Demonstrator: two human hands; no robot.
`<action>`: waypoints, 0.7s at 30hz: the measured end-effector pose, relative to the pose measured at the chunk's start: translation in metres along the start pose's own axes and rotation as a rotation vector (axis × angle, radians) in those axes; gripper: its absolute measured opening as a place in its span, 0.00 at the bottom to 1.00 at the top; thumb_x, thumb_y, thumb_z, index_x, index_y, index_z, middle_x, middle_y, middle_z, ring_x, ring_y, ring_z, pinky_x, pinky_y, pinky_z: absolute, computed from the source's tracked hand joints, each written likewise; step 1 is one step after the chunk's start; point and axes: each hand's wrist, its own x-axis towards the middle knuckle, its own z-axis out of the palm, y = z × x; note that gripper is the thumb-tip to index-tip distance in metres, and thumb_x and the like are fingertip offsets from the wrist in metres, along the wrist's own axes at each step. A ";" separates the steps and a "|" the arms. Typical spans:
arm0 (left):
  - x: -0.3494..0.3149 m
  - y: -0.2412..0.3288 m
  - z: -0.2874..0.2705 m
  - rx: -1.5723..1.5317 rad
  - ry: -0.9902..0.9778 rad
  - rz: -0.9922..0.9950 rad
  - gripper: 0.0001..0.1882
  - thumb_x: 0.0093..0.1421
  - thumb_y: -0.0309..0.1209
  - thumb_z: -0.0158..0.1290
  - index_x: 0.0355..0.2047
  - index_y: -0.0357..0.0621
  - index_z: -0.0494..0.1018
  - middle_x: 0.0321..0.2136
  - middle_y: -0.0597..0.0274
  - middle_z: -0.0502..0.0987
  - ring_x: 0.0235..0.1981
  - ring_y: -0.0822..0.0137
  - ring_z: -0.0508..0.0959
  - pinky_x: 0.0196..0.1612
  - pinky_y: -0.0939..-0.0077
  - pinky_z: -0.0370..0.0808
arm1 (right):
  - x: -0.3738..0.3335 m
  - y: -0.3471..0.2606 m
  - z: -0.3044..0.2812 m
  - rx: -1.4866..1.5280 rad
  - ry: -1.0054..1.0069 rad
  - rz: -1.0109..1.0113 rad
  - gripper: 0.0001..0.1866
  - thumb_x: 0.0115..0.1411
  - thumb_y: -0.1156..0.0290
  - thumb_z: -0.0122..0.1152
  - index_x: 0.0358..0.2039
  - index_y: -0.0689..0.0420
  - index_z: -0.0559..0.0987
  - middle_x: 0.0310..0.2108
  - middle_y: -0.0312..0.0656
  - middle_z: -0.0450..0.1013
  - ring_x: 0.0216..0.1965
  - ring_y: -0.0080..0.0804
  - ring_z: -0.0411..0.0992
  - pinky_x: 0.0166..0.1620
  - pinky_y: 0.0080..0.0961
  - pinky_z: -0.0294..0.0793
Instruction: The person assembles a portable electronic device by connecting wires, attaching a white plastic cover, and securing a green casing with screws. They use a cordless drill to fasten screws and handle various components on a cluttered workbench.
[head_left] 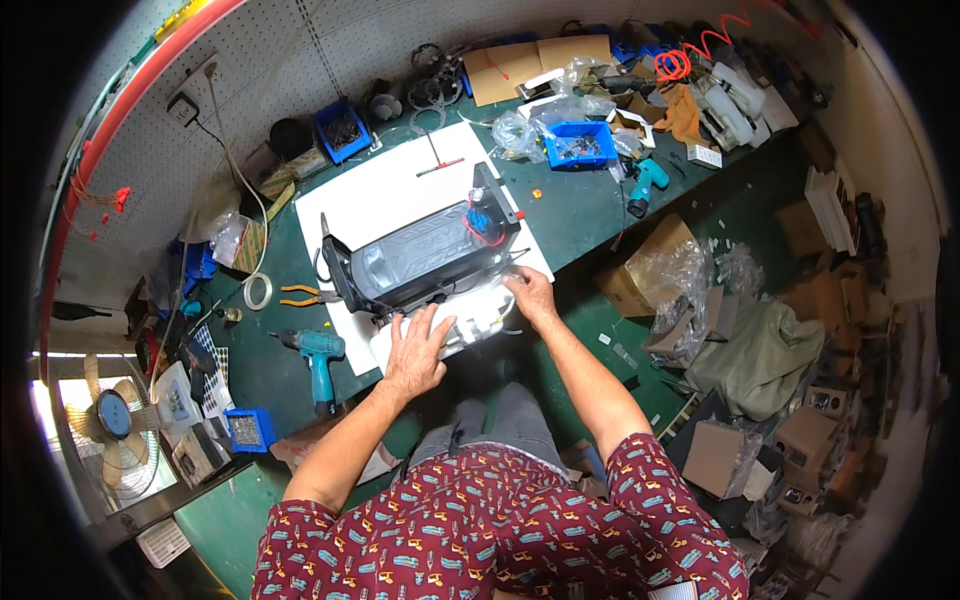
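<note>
A black ribbed machine housing [425,255] lies on a white sheet [400,200] on the green bench, with red and blue wires [482,222] at its right end. Along its near side, at the bench edge, is a white plastic part [478,318]. My left hand [415,355] rests on the left portion of this part, fingers spread and stretched out. At the right end of the part and close to the housing, my right hand [530,297] has thumb and fingers pinched together; what lies between them is too small to make out.
Orange-handled pliers [310,295], a teal drill [318,360] and a tape roll [257,292] lie left of the housing. Blue bins [580,146], a second drill [648,185] and plastic bags stand at the back right. Cardboard boxes [715,455] crowd the floor to the right.
</note>
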 end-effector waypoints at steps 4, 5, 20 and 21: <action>-0.005 0.002 0.008 -0.030 0.099 -0.016 0.45 0.52 0.43 0.68 0.69 0.50 0.65 0.69 0.43 0.62 0.69 0.47 0.64 0.71 0.37 0.53 | -0.003 -0.003 0.010 0.208 0.111 0.138 0.26 0.59 0.63 0.74 0.55 0.63 0.83 0.37 0.44 0.84 0.38 0.27 0.79 0.44 0.27 0.79; -0.003 0.004 0.010 -0.013 0.179 0.006 0.42 0.52 0.44 0.69 0.66 0.47 0.68 0.67 0.45 0.65 0.64 0.49 0.68 0.67 0.41 0.58 | -0.002 -0.005 0.009 0.260 0.116 0.139 0.25 0.60 0.64 0.73 0.55 0.63 0.83 0.37 0.42 0.84 0.37 0.26 0.79 0.43 0.26 0.78; 0.017 0.003 0.017 -0.301 0.383 -0.013 0.37 0.56 0.45 0.68 0.62 0.41 0.71 0.57 0.51 0.75 0.55 0.53 0.75 0.60 0.54 0.63 | -0.072 -0.083 -0.002 0.980 -0.114 0.395 0.11 0.75 0.66 0.57 0.43 0.63 0.76 0.40 0.52 0.81 0.36 0.38 0.83 0.39 0.32 0.87; 0.018 0.005 0.017 -0.311 0.411 -0.012 0.33 0.57 0.43 0.67 0.60 0.44 0.72 0.53 0.54 0.77 0.54 0.55 0.75 0.60 0.55 0.63 | -0.071 -0.079 0.000 1.037 -0.148 0.444 0.11 0.75 0.66 0.57 0.43 0.63 0.76 0.40 0.52 0.81 0.37 0.38 0.83 0.40 0.32 0.88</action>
